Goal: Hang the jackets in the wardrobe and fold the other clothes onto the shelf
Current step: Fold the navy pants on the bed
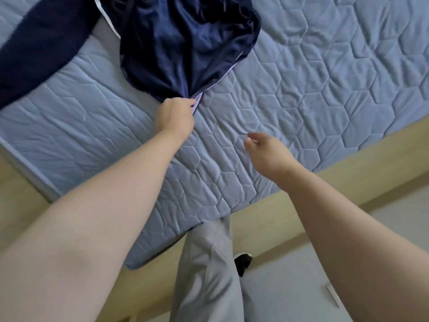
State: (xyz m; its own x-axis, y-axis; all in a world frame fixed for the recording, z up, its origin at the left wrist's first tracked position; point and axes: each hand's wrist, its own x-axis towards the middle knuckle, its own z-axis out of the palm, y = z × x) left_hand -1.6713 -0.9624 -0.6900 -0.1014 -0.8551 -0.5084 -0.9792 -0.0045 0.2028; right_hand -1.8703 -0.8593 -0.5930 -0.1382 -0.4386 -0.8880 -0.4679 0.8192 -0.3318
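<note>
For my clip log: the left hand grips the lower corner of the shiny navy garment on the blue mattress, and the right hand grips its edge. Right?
Not quite. The left hand does grip the lower corner of the shiny navy garment on the blue mattress, but the head view shows the right hand gripping nothing: it hovers apart from the cloth, fingers loosely curled.

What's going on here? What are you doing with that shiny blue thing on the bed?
A person is sorting clothes on a bed. Their left hand grips the near end of a shiny navy-blue garment with white trim, which lies crumpled on the blue quilted mattress. The right hand hovers open above the mattress, holding nothing. A second, darker navy garment lies off to the left, untouched. Neither piece is folded yet.
</note>
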